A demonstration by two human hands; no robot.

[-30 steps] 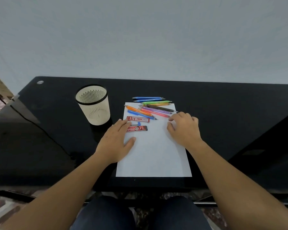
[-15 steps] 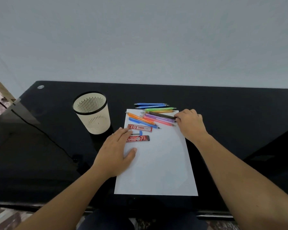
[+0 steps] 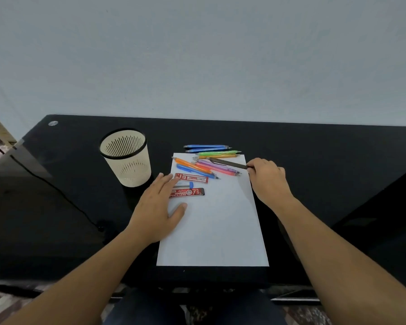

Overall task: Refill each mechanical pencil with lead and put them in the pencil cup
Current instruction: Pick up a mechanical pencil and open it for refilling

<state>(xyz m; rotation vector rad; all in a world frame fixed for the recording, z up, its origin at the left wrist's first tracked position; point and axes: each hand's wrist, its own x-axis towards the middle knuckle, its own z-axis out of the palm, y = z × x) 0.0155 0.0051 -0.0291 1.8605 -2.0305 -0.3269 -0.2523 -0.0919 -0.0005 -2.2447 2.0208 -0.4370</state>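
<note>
**A:** Where's the dark pencil point(image 3: 227, 163)?

**B:** At the far right corner of the paper sheet point(image 3: 216, 231), atop the pencil pile point(image 3: 204, 167). The right hand point(image 3: 268, 181) pinches its right end with curled fingers. It looks light, stiff and slick, so I'd grip mid-barrel.

**A:** And the left hand point(image 3: 156, 207)?

**B:** Flat, fingers spread, on the sheet's left edge.

**A:** Counts?

**B:** Roughly ten pencils, overlapping. Two red lead cases point(image 3: 191, 178), one blue-capped tube point(image 3: 184, 185), and one pencil cup point(image 3: 127, 158) on the desk point(image 3: 314, 148), left of the sheet.

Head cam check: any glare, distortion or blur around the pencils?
Head view: wide-angle stretches the forearms; the glossy table reflects light at left; paper evenly lit, faint shadows; pencils sharp, including the dark pencil the right hand holds; lead case print legible.
</note>
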